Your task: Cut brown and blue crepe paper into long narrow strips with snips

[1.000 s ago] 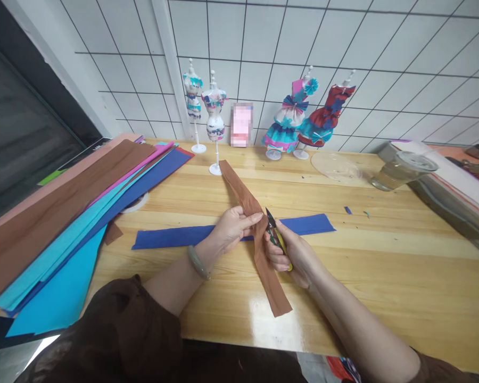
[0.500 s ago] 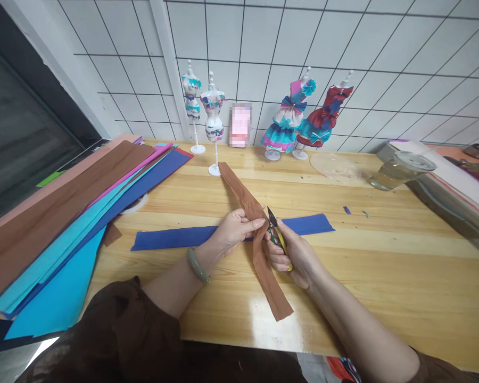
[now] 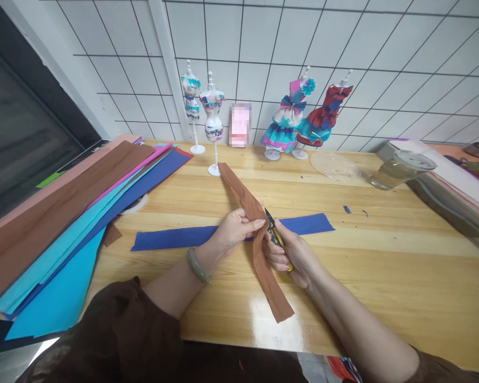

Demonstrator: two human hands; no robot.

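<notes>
My left hand (image 3: 236, 230) pinches a long brown crepe paper strip (image 3: 272, 290) near its middle, thumb on top. One end of the strip reaches toward the back of the table, the other hangs toward me. In my right hand (image 3: 290, 249) is a pair of thread snips (image 3: 279, 236) with dark blades and a yellow handle, fingers wrapped round it. The blades point up and away, right beside the fold of the strip; whether they touch the paper I cannot tell. Beneath both hands a blue paper strip (image 3: 175, 236) lies crosswise on the wooden table (image 3: 367, 298).
Coloured paper sheets (image 3: 115, 165) are stacked at the left. Along the back stand small dress forms (image 3: 213, 109), two of them in paper dresses (image 3: 282, 125), and a phone (image 3: 240, 125). A lidded plastic cup (image 3: 399, 169) and paper scraps (image 3: 347, 209) are at the right.
The snips in my right hand have shifted very slightly left, toward the brown strip, and their blades look closer together. My left hand has stayed in place on the strip.
</notes>
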